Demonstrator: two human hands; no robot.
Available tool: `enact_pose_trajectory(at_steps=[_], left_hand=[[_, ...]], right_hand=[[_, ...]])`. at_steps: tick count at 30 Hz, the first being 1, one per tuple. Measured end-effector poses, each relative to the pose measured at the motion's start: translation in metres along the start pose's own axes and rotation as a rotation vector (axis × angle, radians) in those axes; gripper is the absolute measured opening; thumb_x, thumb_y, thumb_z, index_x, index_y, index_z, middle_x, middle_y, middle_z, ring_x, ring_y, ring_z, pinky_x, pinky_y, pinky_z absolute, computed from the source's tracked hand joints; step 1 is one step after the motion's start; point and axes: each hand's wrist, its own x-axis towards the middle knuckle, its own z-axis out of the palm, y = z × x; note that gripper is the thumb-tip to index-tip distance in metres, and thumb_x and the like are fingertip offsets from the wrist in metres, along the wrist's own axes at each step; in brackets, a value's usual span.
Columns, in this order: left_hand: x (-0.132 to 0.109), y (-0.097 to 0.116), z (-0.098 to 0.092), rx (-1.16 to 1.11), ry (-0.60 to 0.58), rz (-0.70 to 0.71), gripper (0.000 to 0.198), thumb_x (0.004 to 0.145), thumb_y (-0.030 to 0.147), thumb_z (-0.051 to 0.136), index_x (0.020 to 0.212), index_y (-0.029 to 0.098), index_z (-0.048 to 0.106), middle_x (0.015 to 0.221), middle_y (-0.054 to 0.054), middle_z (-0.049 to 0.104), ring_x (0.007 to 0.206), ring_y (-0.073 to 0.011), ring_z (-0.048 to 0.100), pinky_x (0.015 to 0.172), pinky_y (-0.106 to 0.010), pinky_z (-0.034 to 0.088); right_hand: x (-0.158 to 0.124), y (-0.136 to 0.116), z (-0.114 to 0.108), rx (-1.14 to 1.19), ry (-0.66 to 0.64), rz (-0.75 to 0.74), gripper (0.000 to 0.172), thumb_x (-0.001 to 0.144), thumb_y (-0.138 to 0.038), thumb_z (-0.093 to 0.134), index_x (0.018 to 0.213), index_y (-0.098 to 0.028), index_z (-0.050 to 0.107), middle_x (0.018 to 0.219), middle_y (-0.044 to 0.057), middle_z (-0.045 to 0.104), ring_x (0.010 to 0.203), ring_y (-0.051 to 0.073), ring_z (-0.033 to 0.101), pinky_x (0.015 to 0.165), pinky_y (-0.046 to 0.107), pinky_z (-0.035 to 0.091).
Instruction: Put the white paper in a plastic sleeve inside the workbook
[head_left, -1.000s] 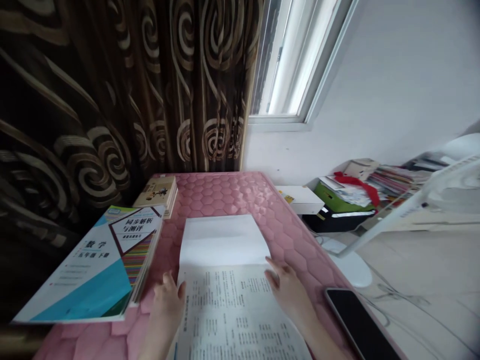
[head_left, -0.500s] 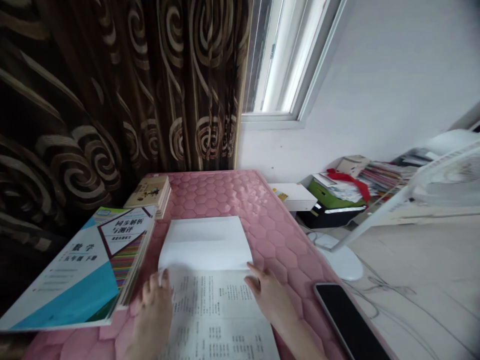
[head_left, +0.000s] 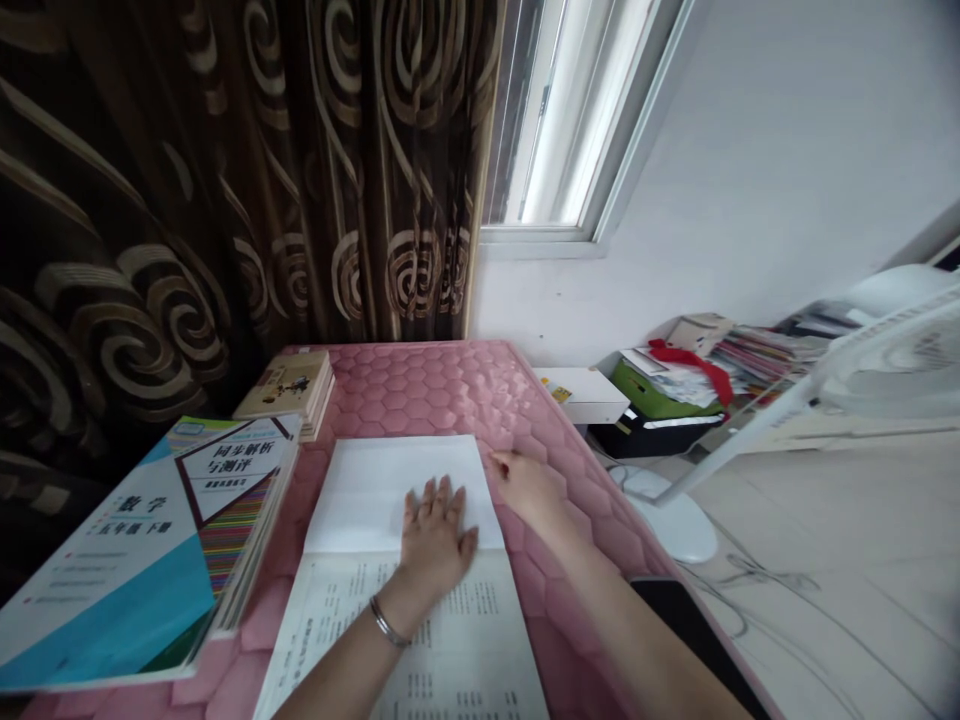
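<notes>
A paper booklet (head_left: 352, 590) lies spread on the pink padded cover, its near part printed with text. The far part, a blank white page (head_left: 360, 480), meets it at a crosswise crease. My left hand (head_left: 435, 535), a silver bracelet (head_left: 388, 622) at its wrist, rests flat on the blank page near the crease with fingers spread. Just beyond the page's right edge is my right hand (head_left: 525, 485), its fingers curled together. Whether paper is pinched in them cannot be made out. My right forearm passes over part of a dark phone (head_left: 694, 625).
On the left lies a stack of workbooks (head_left: 142, 570), with smaller books (head_left: 289, 385) behind it. A patterned curtain (head_left: 300, 180) hangs beyond the pink surface (head_left: 420, 385). To the right stand a white fan (head_left: 742, 440), a white box (head_left: 585, 395) and a green bag (head_left: 660, 385).
My left hand has gone from the booklet's left edge onto the middle of the blank page. My right hand has slid farther forward along the right edge, fingers now curled.
</notes>
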Motion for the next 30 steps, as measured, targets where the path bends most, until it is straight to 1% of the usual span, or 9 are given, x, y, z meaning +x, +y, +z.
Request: enact_pose_trajectory(at_steps=[3, 6, 9, 13, 19, 21, 24, 28, 30], left_hand=[[0.012, 0.0, -0.006, -0.042, -0.065, 0.006, 0.066, 0.094, 0.056, 0.026, 0.152, 0.026, 0.024, 0.16, -0.004, 0.017, 0.148, -0.0289, 0.014, 0.117, -0.058, 0.008], [0.039, -0.003, -0.01, -0.06, -0.079, -0.005, 0.069, 0.094, 0.058, 0.021, 0.154, 0.024, 0.015, 0.161, -0.004, 0.013, 0.148, -0.0275, 0.01, 0.118, -0.056, 0.004], [0.067, -0.012, -0.011, -0.038, -0.106, -0.076, 0.071, 0.094, 0.055, 0.021, 0.154, 0.018, 0.015, 0.161, -0.006, 0.014, 0.148, -0.0272, 0.008, 0.119, -0.054, 0.003], [0.085, -0.024, -0.008, -0.029, -0.102, -0.104, 0.07, 0.093, 0.052, 0.025, 0.153, 0.016, 0.02, 0.161, -0.005, 0.013, 0.148, -0.0271, 0.008, 0.119, -0.054, 0.003], [0.082, -0.024, -0.012, -0.038, -0.079, -0.097, 0.068, 0.094, 0.05, 0.028, 0.152, 0.016, 0.025, 0.161, -0.006, 0.017, 0.148, -0.0274, 0.01, 0.119, -0.054, 0.004], [0.075, -0.015, -0.015, -0.045, -0.099, -0.085, 0.065, 0.094, 0.046, 0.029, 0.151, 0.014, 0.028, 0.16, -0.008, 0.019, 0.148, -0.028, 0.012, 0.119, -0.054, 0.007], [0.059, 0.005, -0.016, -0.07, -0.142, 0.001, 0.06, 0.095, 0.042, 0.029, 0.149, 0.017, 0.034, 0.16, -0.01, 0.02, 0.147, -0.0272, 0.015, 0.119, -0.052, 0.011], [0.04, 0.021, -0.009, -0.111, -0.135, 0.061, 0.057, 0.095, 0.044, 0.031, 0.147, 0.022, 0.038, 0.161, -0.011, 0.016, 0.147, -0.0281, 0.014, 0.119, -0.05, 0.011], [0.038, 0.022, -0.005, -0.12, -0.111, 0.069, 0.056, 0.095, 0.044, 0.033, 0.147, 0.024, 0.038, 0.161, -0.011, 0.017, 0.147, -0.0278, 0.015, 0.119, -0.049, 0.01]], right_hand=[[0.049, -0.013, 0.013, -0.022, 0.014, 0.165, 0.035, 0.094, -0.04, 0.045, 0.101, -0.017, 0.07, 0.105, 0.014, 0.071, 0.1, 0.024, 0.064, 0.082, 0.029, 0.043], [0.078, -0.024, 0.036, -0.043, 0.036, 0.26, 0.058, 0.088, -0.056, 0.049, 0.114, -0.007, 0.064, 0.12, 0.025, 0.063, 0.115, 0.034, 0.056, 0.092, 0.04, 0.041], [0.087, -0.024, 0.057, -0.076, 0.077, 0.291, 0.07, 0.083, -0.062, 0.053, 0.121, -0.004, 0.058, 0.127, 0.028, 0.056, 0.124, 0.037, 0.049, 0.098, 0.044, 0.037], [0.085, -0.012, 0.067, -0.061, 0.116, 0.287, 0.059, 0.086, -0.055, 0.054, 0.118, -0.006, 0.058, 0.122, 0.025, 0.06, 0.119, 0.034, 0.053, 0.097, 0.043, 0.038], [0.093, 0.005, 0.054, 0.011, 0.028, 0.25, 0.038, 0.09, -0.041, 0.053, 0.11, -0.009, 0.062, 0.11, 0.019, 0.068, 0.108, 0.029, 0.062, 0.087, 0.035, 0.042], [0.095, 0.013, 0.047, 0.051, -0.038, 0.199, 0.029, 0.09, -0.036, 0.053, 0.101, -0.012, 0.064, 0.101, 0.013, 0.071, 0.097, 0.023, 0.065, 0.079, 0.029, 0.044], [0.09, 0.026, 0.04, 0.115, -0.114, 0.086, 0.021, 0.086, -0.035, 0.06, 0.094, -0.016, 0.065, 0.094, 0.005, 0.072, 0.087, 0.017, 0.065, 0.073, 0.023, 0.044], [0.067, 0.039, 0.04, 0.138, -0.133, -0.017, 0.035, 0.065, -0.036, 0.08, 0.091, -0.018, 0.064, 0.095, 0.003, 0.07, 0.089, 0.018, 0.062, 0.074, 0.025, 0.043], [0.056, 0.04, 0.042, 0.125, -0.103, -0.031, 0.037, 0.063, -0.036, 0.08, 0.092, -0.019, 0.063, 0.098, 0.004, 0.069, 0.095, 0.021, 0.06, 0.077, 0.027, 0.042]])
